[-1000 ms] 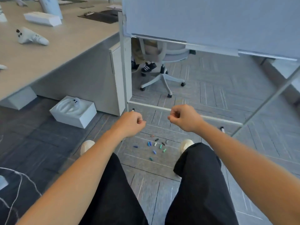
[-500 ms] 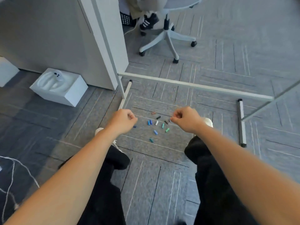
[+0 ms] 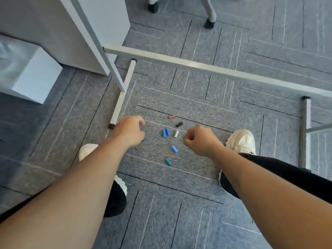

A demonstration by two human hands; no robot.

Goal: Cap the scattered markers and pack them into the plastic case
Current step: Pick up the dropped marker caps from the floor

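Marker caps [image 3: 163, 133] between left hand [image 3: 129, 131] and right hand [image 3: 199, 140], frame bar [image 3: 197, 66] beyond

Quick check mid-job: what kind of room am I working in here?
Probably an office: grey carpet tiles, a swivel chair's castors, and a white desk panel beside a metal stand frame.

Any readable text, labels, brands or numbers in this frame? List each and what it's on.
None readable.
Marker caps: too small to show any print.
White box at left: no marking visible, surface blurred.
White shoes: no logo or lettering can be made out.
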